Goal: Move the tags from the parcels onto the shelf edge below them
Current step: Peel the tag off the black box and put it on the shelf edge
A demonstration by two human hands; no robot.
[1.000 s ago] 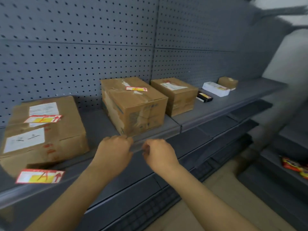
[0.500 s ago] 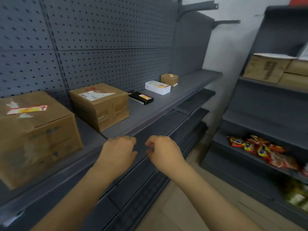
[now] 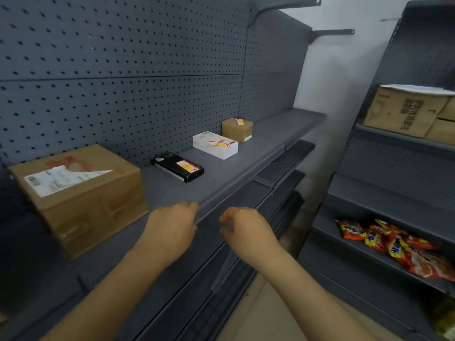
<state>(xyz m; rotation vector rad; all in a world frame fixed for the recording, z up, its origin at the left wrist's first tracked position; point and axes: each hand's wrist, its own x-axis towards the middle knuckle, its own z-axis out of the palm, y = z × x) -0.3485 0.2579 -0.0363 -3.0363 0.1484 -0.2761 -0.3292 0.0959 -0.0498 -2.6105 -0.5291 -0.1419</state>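
A brown cardboard parcel [image 3: 78, 193] with a white shipping label sits at the left of the grey shelf [image 3: 221, 173]. Further along lie a black box [image 3: 176, 166] bearing a red-and-yellow tag [image 3: 186, 166], a white box [image 3: 215, 144] with a tag [image 3: 219, 143], and a small brown box [image 3: 237, 129] with a tag [image 3: 239, 122]. My left hand [image 3: 172, 227] hovers at the shelf edge [image 3: 236, 188], fingers loosely curled, holding nothing. My right hand [image 3: 246, 232] floats just below the edge, fingers apart and empty.
A pegboard back wall [image 3: 123, 82] rises behind the shelf. Lower grey shelves [image 3: 278, 168] step out beneath. To the right stands another rack with cardboard cartons [image 3: 406, 109] above and red snack packets [image 3: 394, 244] below. Tan floor [image 3: 258, 316] lies between the racks.
The view has swung right along the shelf; the first two parcels with tags have left the frame and the small boxes have come closer. Both hands travelled along the shelf edge, still empty.
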